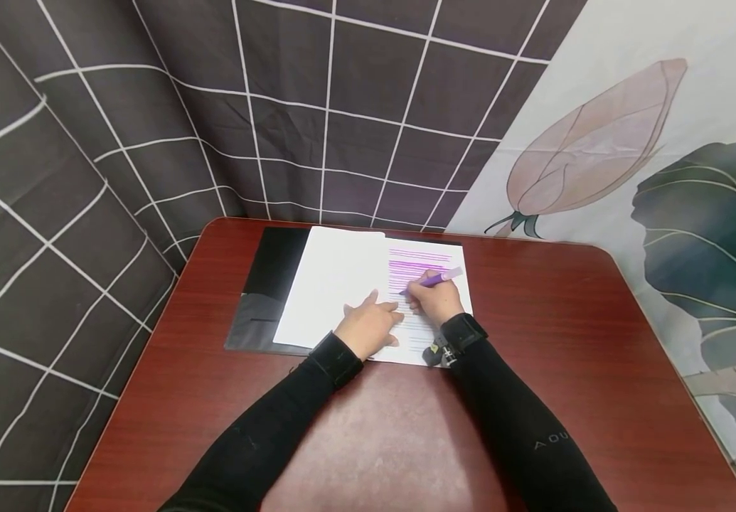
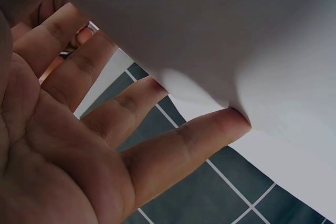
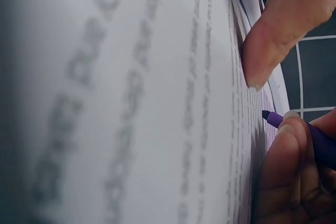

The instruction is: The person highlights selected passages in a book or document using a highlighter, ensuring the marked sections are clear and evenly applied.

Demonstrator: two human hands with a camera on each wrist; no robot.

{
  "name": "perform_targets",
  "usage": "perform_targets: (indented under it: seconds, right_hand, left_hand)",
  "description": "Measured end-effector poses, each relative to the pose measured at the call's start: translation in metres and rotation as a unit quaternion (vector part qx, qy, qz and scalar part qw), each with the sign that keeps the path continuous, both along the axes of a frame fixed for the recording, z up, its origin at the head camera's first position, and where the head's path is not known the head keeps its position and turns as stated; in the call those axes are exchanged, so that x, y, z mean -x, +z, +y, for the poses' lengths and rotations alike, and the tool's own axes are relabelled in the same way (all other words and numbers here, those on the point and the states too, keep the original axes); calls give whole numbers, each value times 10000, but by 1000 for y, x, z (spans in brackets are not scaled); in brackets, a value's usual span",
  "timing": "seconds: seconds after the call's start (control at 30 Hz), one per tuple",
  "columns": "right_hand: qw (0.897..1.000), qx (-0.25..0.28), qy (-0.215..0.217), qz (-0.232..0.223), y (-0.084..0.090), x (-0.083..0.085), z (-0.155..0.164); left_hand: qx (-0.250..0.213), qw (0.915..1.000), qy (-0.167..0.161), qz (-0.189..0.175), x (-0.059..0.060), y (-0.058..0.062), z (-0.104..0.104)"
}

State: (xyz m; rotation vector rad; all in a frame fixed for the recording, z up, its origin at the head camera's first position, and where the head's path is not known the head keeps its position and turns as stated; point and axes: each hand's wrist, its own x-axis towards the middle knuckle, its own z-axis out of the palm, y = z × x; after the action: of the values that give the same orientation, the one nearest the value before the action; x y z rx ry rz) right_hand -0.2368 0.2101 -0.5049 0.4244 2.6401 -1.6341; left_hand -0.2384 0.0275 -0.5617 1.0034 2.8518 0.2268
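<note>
My right hand (image 1: 436, 300) pinches a purple highlighter (image 1: 441, 278), its dark tip down at the printed sheet (image 1: 420, 343). In the right wrist view the highlighter (image 3: 274, 120) sits between thumb and fingers, close to the lines of text. Purple strokes run across the upper lines of that sheet. My left hand (image 1: 368, 328) lies with fingers spread over the inner edge of the printed sheet and the blank white page (image 1: 332, 284) beside it. Seen from the left wrist, the fingertips of the left hand (image 2: 79, 124) touch the white paper (image 2: 252, 77).
Beneath the papers is a dark folder (image 1: 278, 259), showing at the left, on a reddish-brown table (image 1: 547, 306). A dark gridded cloth (image 1: 291, 128) hangs behind and at the left. At the right hangs a white cloth with a leaf and flower print (image 1: 588, 146).
</note>
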Motion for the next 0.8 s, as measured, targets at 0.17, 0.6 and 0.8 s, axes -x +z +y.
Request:
perform_targets:
  seconds: [0.17, 0.6, 0.8]
  right_hand:
    - [9999, 75, -86, 39, 1, -2, 3]
    - [9997, 135, -177, 40, 2, -5, 14]
    - [9997, 145, -172, 62, 3, -9, 20]
  left_hand:
    - [86, 9999, -10, 53, 1, -1, 0]
    - [-98, 9999, 26, -103, -4, 11, -3]
    - [-254, 9994, 59, -242, -7, 13, -2]
